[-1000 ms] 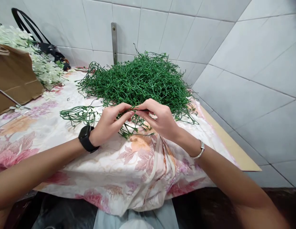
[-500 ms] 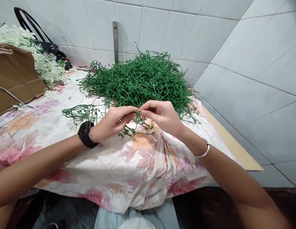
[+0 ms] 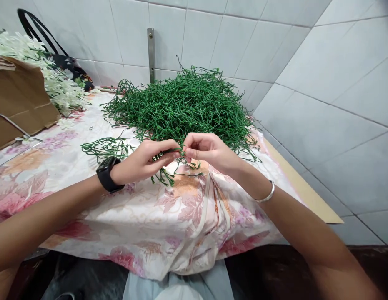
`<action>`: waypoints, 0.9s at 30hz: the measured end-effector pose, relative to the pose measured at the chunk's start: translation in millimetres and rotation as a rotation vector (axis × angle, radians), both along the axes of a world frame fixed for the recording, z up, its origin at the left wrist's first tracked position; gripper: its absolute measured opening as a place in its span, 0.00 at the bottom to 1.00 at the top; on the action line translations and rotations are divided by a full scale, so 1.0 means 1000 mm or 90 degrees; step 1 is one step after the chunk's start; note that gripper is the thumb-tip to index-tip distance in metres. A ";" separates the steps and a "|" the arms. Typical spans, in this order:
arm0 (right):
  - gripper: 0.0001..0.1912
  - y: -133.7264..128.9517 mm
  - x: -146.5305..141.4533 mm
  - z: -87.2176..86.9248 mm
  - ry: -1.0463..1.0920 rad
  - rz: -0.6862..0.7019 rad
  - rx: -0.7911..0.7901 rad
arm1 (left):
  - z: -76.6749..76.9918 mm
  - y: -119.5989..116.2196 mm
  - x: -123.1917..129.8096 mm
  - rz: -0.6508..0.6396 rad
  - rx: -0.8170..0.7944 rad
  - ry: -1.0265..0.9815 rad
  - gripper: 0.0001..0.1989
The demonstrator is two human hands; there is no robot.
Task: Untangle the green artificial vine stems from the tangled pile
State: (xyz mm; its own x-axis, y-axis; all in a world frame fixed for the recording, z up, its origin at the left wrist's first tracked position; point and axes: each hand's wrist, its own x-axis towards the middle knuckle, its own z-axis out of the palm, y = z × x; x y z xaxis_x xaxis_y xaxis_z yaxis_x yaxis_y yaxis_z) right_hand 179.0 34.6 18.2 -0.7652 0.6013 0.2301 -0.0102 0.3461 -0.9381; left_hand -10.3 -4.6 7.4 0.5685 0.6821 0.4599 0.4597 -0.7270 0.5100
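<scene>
- Tiled wall (image 3: 321, 75): white, meets at a corner behind and to the right of the work.
- Floral tablecloth (image 3: 118, 225): white with pink, orange and purple print; bunched along the near edge.
- Heap of green artificial stems (image 3: 181, 106): tangled, on the cloth against the back wall, just beyond both hands.
- Cardboard box (image 3: 23, 98): brown, at far left; white artificial flowers (image 3: 61, 89) behind and beside it.
- Right hand (image 3: 211, 153): thumb and forefinger pinch the tip of the green sprig; remaining fingers curled inward.
- Left hand (image 3: 146, 160): thumb below, fingers above, pinching the same sprig; fingertips near those of the right hand. More stem ends show under this hand; cannot tell whether held or lying on the cloth.
- Loose bundle of stems (image 3: 104, 148): on the cloth, left of the left hand, apart from the box.
- Black wristwatch (image 3: 108, 174): left wrist.
- Silver bangle (image 3: 270, 192): right wrist.
- Green sprig (image 3: 182, 151): between the two hands, in front of the heap.
</scene>
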 end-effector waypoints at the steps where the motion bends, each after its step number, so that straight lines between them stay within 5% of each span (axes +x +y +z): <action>1: 0.06 -0.001 0.000 0.001 -0.019 -0.018 0.026 | -0.001 0.001 0.001 0.003 -0.010 0.012 0.07; 6: 0.05 -0.001 -0.001 0.002 -0.073 -0.058 0.105 | -0.008 0.008 0.002 0.009 -0.030 0.032 0.10; 21: 0.05 -0.002 -0.001 -0.004 0.112 0.148 -0.134 | 0.001 -0.006 0.000 -0.103 -0.188 -0.106 0.08; 27: 0.04 -0.001 0.001 0.000 0.101 0.078 -0.108 | 0.001 -0.009 0.005 -0.068 -0.244 -0.196 0.08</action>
State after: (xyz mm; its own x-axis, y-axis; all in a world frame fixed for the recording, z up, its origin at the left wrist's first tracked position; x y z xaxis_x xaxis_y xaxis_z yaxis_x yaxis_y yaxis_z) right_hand 180.5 33.7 18.2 -0.7973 0.5463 0.2566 -0.1936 0.1711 -0.9660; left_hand -5.4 -13.4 8.5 0.5225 0.7801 0.3443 0.1793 -0.4953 0.8500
